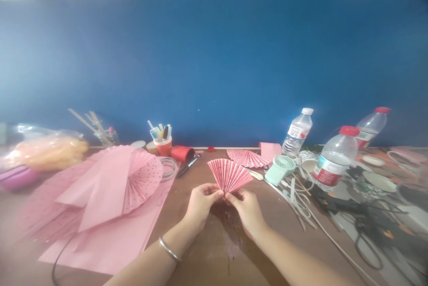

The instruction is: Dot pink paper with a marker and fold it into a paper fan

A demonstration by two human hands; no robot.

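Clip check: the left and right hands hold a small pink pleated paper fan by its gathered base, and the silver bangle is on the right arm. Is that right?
Not quite. The head view shows the silver bangle on the left arm. The left hand and right hand do hold the small pink pleated paper fan by its gathered base.

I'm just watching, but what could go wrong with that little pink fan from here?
The pink fan is pinched only at its base by the left hand and right hand; if either eased off, the pleats might slip out of line. White cables lie loose beyond the right hand, so that arm could perhaps snag one. The white-capped bottle might topple if a cable were tugged.
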